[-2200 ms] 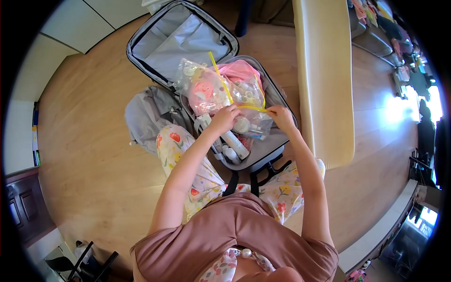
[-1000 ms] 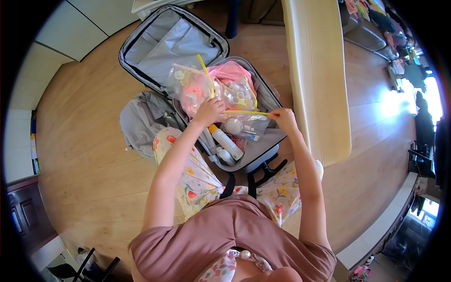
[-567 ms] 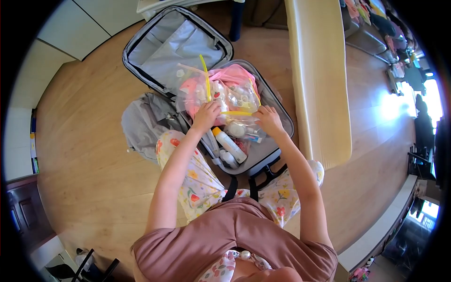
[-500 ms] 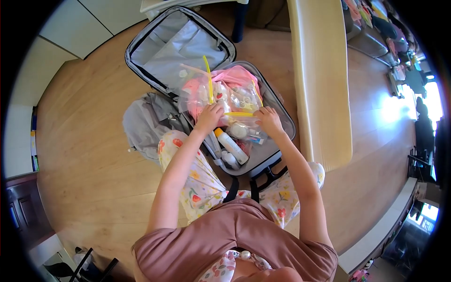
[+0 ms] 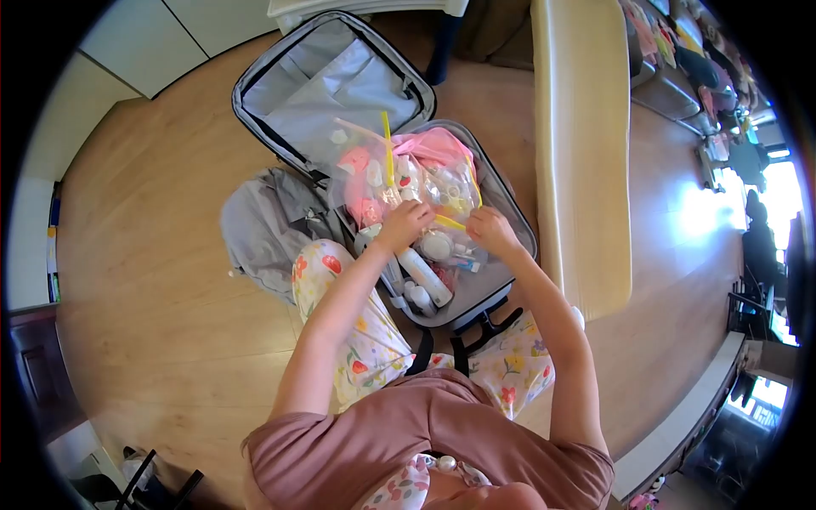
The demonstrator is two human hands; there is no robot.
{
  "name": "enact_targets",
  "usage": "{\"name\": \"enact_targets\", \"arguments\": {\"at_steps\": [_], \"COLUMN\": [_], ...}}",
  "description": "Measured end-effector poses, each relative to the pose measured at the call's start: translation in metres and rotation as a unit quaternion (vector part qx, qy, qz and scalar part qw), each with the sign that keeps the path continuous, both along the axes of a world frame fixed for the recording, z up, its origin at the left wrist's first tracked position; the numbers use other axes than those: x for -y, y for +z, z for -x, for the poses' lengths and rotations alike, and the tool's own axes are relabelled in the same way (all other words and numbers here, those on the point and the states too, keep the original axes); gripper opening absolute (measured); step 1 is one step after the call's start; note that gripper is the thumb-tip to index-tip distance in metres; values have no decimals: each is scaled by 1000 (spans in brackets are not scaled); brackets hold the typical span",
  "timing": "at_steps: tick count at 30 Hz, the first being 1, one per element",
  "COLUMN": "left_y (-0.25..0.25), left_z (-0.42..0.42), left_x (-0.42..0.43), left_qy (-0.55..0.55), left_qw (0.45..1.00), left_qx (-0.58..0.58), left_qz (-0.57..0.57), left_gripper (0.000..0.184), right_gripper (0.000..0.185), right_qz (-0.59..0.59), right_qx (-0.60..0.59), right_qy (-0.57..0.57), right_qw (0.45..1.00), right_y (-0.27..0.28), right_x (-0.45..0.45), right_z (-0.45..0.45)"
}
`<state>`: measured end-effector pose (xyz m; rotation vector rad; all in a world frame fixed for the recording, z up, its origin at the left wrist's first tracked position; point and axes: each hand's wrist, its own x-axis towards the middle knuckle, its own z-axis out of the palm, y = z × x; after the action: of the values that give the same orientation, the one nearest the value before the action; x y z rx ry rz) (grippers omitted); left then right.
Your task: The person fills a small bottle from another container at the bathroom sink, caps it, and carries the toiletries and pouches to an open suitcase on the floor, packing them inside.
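An open grey suitcase point(image 5: 501, 293) lies on the floor before my knees, its lid point(image 5: 327, 85) folded back. My left hand point(image 5: 406, 225) is closed on the left part of the yellow strip point(image 5: 450, 223) of a clear zip bag. Fingers of my right hand point(image 5: 490, 229) pinch the strip's right end. Inside the bag are a round white jar point(image 5: 437, 246) and small tubes. Beyond my hands lie clear bags with pink items point(image 5: 365, 174) and a pink bundle point(image 5: 435, 146). A white bottle point(image 5: 425, 278) lies below my left hand.
Grey fabric point(image 5: 268, 225) lies on the floor left of the suitcase. A long cream-coloured bench or tabletop point(image 5: 585, 170) runs along its right side. White cabinets point(image 5: 144, 42) stand at the upper left, and a black chair frame point(image 5: 140, 476) at the lower left.
My hands have come closer together along the yellow strip, which now slants down to the right. The left hand has moved right and covers the bottle's yellow cap.
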<state>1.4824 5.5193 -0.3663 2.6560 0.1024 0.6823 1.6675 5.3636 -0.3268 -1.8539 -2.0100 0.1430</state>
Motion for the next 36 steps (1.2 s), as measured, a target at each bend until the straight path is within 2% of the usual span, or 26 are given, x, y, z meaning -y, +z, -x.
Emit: {"name": "enact_targets", "arguments": {"at_steps": [2, 5, 9, 11, 13, 15, 18, 22, 25, 28, 31, 35, 36], "left_y": [-2, -4, -14, -7, -3, -1, 4, 6, 7, 7, 8, 5, 5], "left_z": [0, -1, -2, -2, 0, -1, 0, 2, 1, -1, -3, -6, -6], "left_x": [3, 5, 7, 10, 14, 19, 18, 13, 15, 17, 17, 20, 21], "left_qy": [-6, -5, -13, -21, -49, -99, -134, -110, -128, -127, -135, -147, -147], "left_qw": [999, 1000, 1000, 999, 998, 995, 990, 993, 991, 991, 990, 988, 988], "left_qx": [17, 11, 2, -26, -33, -16, -24, 7, -13, -16, -20, -33, -28], "left_qz": [-29, -6, 8, 15, 19, 21, 27, 46, 47, 36, 38, 42, 45], "left_gripper": [20, 18, 19, 22, 23, 25, 24, 23, 24, 24, 22, 20, 20], "right_gripper": [10, 11, 11, 20, 30, 40, 39, 41, 40, 34, 39, 33, 33], "right_qz": [-18, 66, 238, 292, 362, 455, 207, 255, 247, 381, 439, 488, 495], "right_qx": [3, -91, -258, -39, 35, -36, -91, -178, -204, 2, 57, 55, 65], "right_qy": [32, 17, -68, -8, 16, 0, 92, 66, 114, -82, -135, -62, -53], "right_qw": [999, 994, 934, 956, 931, 890, 970, 948, 940, 921, 887, 869, 865], "right_y": [8, 15, 25, -11, -24, -35, -54, -55, -54, -67, -95, -130, -122], "right_x": [3, 6, 1, -1, -8, -16, -27, -28, -27, -21, -25, -24, -28], "right_z": [8, 19, 26, 12, 9, 12, 17, 7, 6, 13, 11, 6, 9]}}
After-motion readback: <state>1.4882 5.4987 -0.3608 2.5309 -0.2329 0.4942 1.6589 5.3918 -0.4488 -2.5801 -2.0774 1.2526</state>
